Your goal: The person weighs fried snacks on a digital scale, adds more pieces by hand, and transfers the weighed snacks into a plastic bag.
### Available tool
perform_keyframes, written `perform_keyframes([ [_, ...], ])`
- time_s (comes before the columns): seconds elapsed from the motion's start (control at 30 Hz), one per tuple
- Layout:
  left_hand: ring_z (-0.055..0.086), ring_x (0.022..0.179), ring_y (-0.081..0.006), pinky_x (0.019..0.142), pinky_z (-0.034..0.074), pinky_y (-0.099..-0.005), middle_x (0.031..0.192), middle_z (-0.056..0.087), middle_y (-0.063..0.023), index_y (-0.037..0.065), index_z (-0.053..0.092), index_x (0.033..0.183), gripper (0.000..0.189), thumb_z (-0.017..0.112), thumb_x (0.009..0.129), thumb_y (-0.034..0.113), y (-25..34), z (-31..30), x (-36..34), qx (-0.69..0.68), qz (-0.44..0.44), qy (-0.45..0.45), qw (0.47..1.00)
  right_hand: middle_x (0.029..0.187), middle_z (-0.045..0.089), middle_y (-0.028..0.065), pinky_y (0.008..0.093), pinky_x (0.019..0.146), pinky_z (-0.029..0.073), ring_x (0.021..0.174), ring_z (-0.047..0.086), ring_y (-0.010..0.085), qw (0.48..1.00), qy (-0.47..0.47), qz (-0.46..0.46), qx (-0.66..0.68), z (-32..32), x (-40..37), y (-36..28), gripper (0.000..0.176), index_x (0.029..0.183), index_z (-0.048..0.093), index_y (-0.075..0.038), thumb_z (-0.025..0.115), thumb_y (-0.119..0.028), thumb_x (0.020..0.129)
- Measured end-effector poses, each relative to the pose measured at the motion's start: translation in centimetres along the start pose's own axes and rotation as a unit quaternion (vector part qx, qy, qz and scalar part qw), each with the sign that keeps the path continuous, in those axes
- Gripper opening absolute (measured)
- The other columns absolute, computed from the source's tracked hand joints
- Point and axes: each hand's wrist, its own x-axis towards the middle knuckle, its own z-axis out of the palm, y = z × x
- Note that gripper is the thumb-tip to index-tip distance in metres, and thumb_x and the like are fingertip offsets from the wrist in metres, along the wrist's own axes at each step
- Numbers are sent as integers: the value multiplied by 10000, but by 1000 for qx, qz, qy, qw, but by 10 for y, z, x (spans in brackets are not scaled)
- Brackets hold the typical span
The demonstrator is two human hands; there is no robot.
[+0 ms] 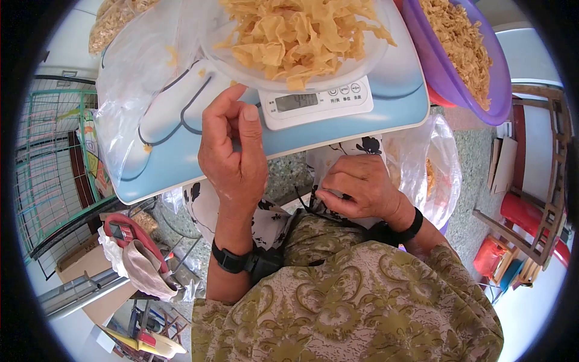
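A clear bowl (pixel 223 45) of pale yellow dried strips (pixel 301 36) stands on a white digital scale (pixel 325 108) whose display is lit. Just left of the scale, my left hand (pixel 235 145) is raised over the edge of the blue table (pixel 289 137), fingers curled and thumb up, near the bowl's lower rim. Whether anything is between its fingers cannot be made out. My right hand (pixel 359 187) rests over my lap, below the table edge, its fingers curled in and nothing visible in them.
At the upper right is a purple basin (pixel 416 42) of dried flakes. A plastic bag (pixel 136 90) lies on the table's left side; another bag (pixel 443 175) hangs at the right. Further left are a wire rack (pixel 54 175) and a red-rimmed item with cloth (pixel 145 265).
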Motion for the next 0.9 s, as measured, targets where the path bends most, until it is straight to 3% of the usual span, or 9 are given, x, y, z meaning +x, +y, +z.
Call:
perform_keyframes([
  [0.8,535,702,-78,648,459,-219,828,608,-28,4,588,1202,264,579,991,162,1,0,1,-10,16,-4,1000,679,529,41,353,509,444,584,568,236,1000,-1,10,-3,1,0,0,188,720,576,-98,762,-122,738],
  [0.9,502,680,-61,627,424,-190,822,595,-24,-4,577,1214,269,574,993,148,3,-1,1,-59,-17,8,998,694,543,42,350,520,452,599,577,235,1000,-4,11,-5,0,0,-1,185,724,580,-97,763,-123,737],
])
